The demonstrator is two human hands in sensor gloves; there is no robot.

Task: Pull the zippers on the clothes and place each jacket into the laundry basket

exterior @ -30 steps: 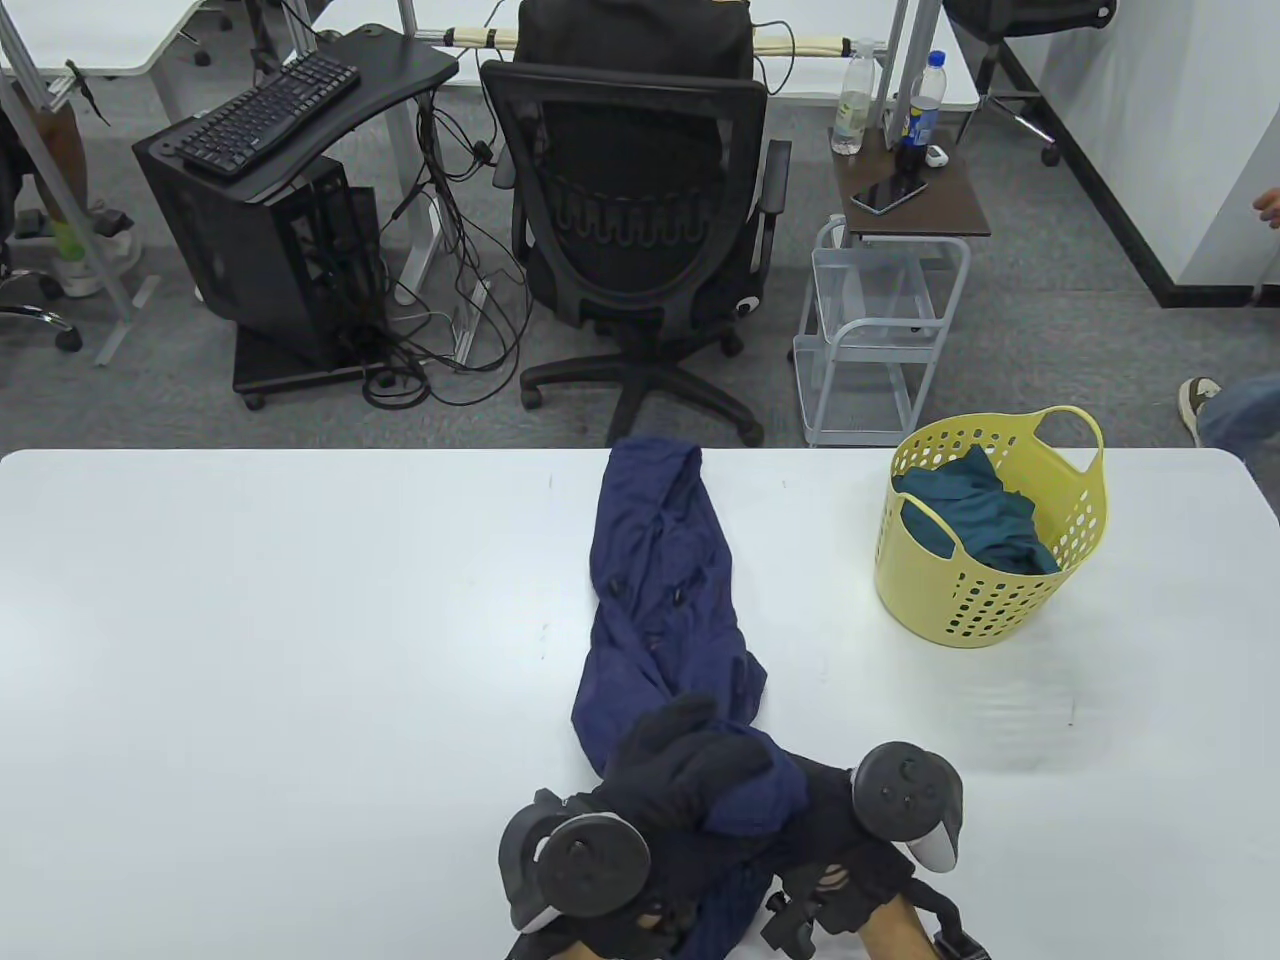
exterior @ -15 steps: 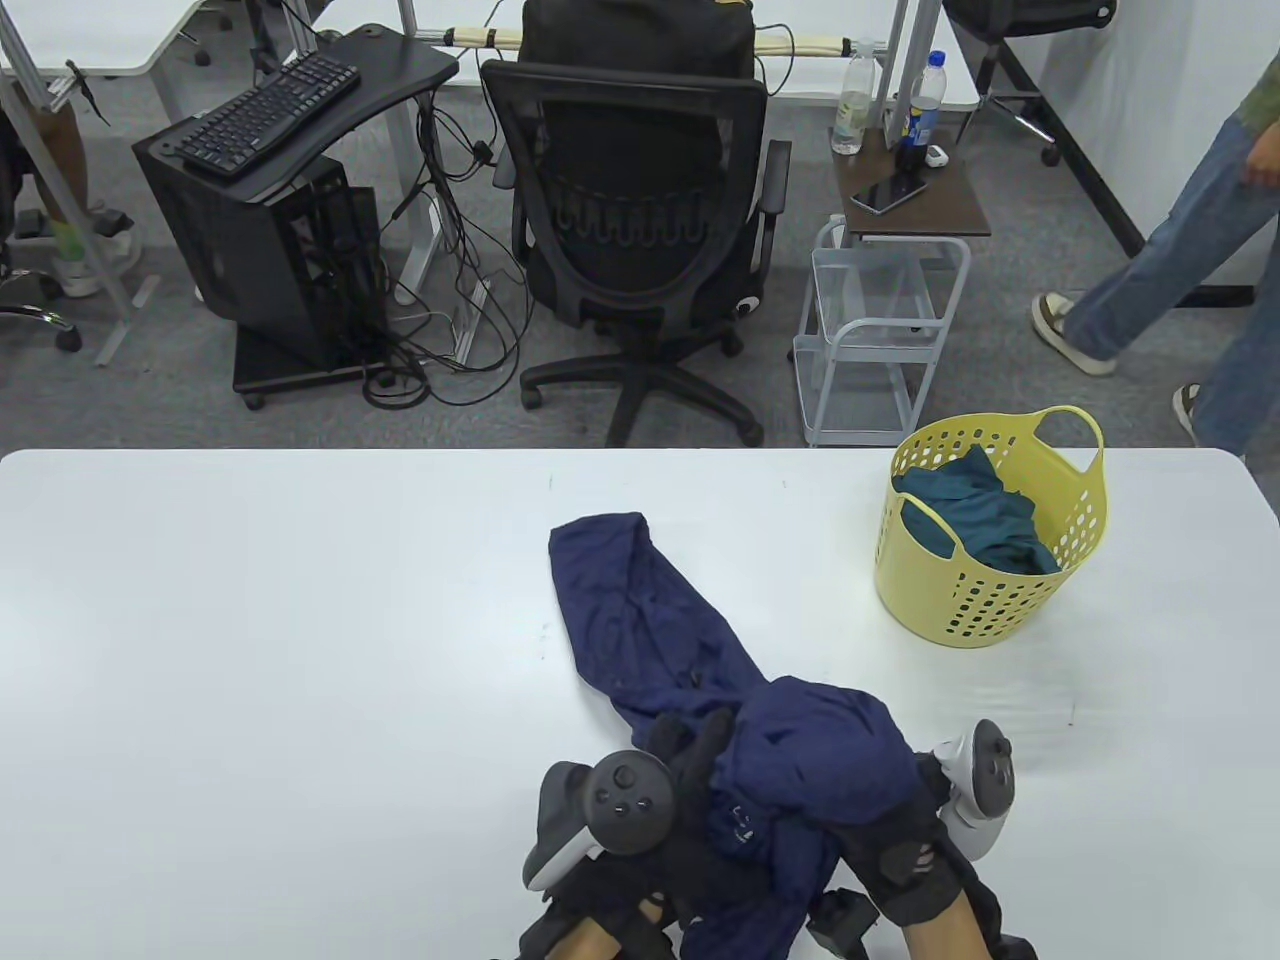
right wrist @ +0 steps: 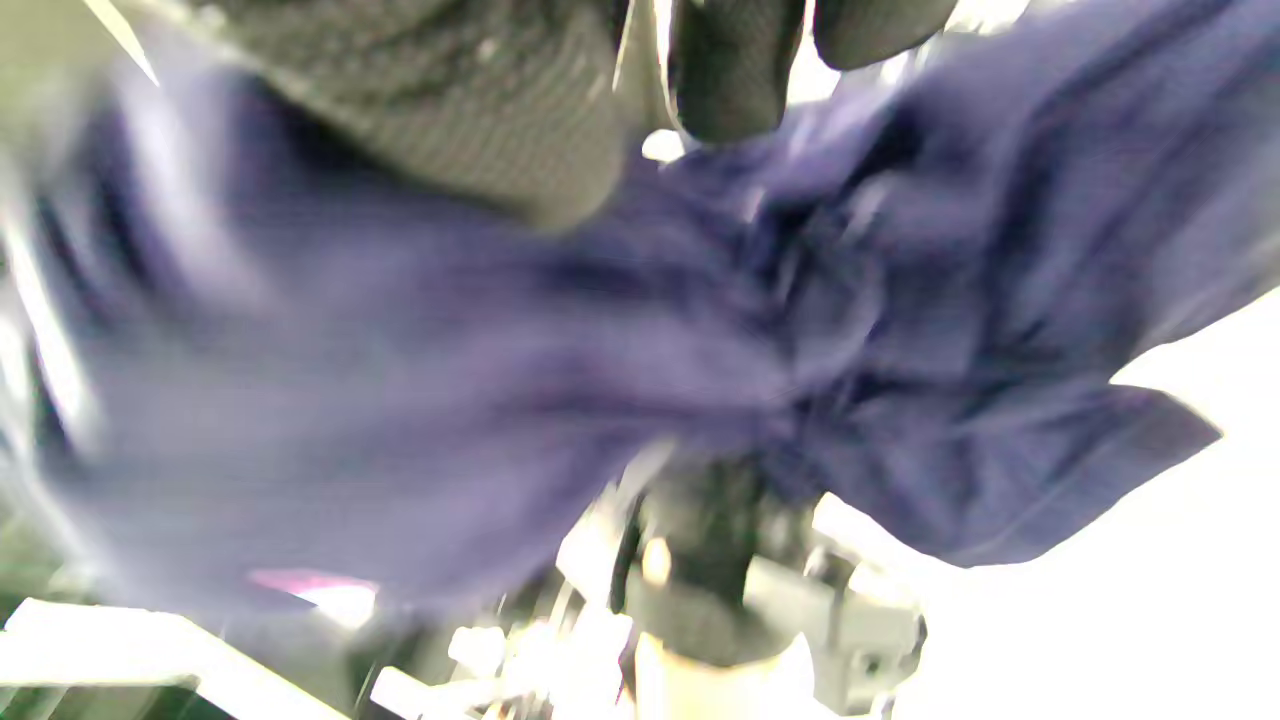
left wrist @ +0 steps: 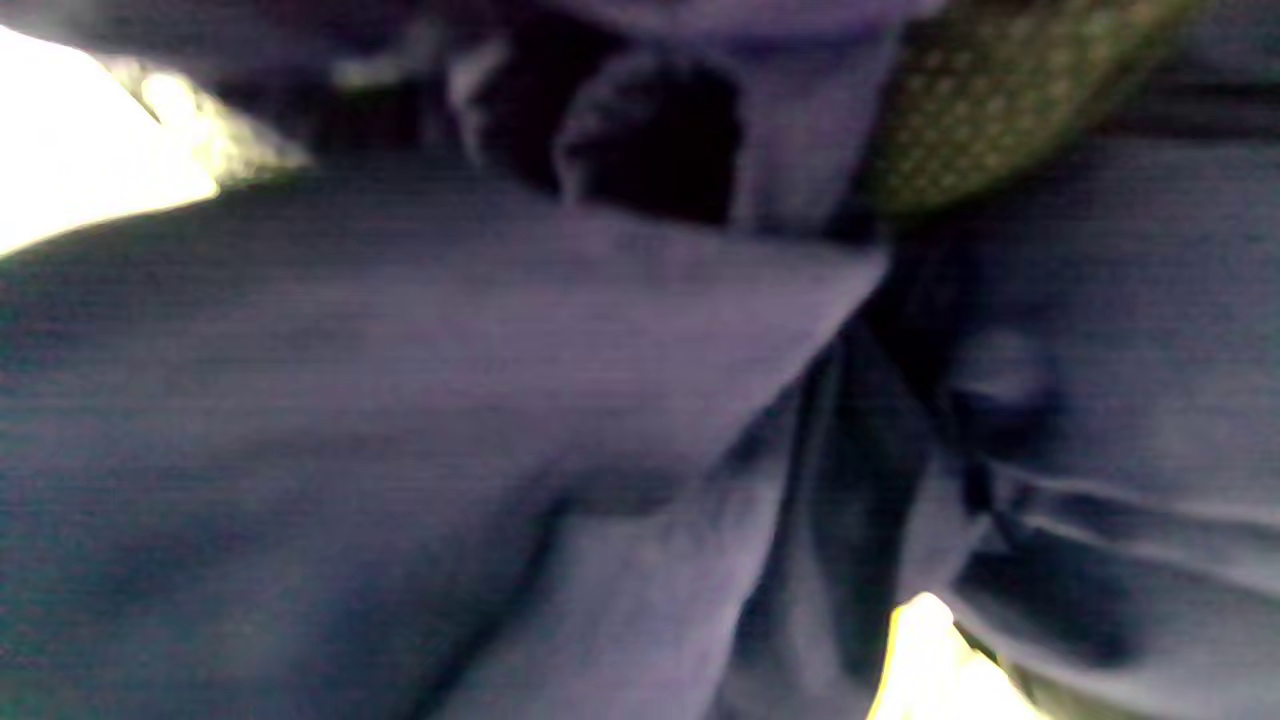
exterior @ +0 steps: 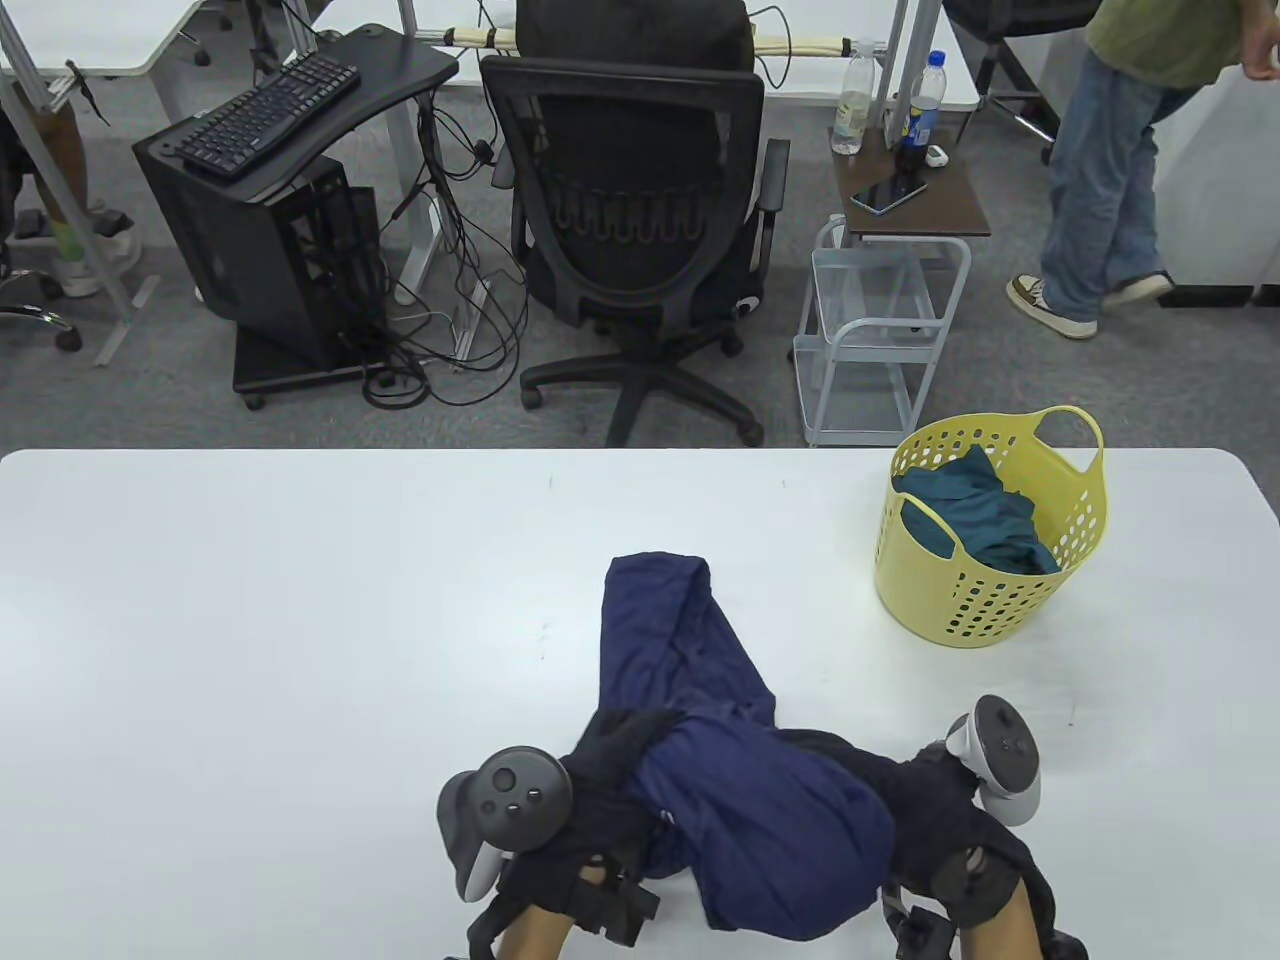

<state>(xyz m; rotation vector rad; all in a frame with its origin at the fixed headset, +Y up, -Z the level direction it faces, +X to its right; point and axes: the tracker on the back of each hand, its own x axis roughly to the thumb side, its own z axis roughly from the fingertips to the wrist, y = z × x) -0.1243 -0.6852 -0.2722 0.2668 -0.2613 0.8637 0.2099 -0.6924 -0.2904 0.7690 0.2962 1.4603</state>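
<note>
A navy jacket [exterior: 760, 820] lies bunched near the front edge of the white table [exterior: 250, 620], one end trailing away toward the middle. My left hand [exterior: 625, 735] grips its left side, and my right hand [exterior: 880, 780] holds its right side, with the cloth stretched between them. Navy fabric [left wrist: 400, 400] fills the blurred left wrist view. In the right wrist view my gloved fingers [right wrist: 735, 80] sit over the blurred jacket [right wrist: 500, 400]. No zipper shows clearly. The yellow laundry basket [exterior: 1060, 580] stands at the far right with a teal garment [exterior: 985, 515] inside.
Past the table's far edge are a black office chair [exterior: 630, 200], a small white cart [exterior: 880, 330] and a side table with bottles [exterior: 915, 190]. A person in jeans [exterior: 1100, 170] walks at the back right.
My hands have moved apart, left going left and right going right, spreading the jacket. Its trailing end slid nearer to me. The person at the back right walked further away.
</note>
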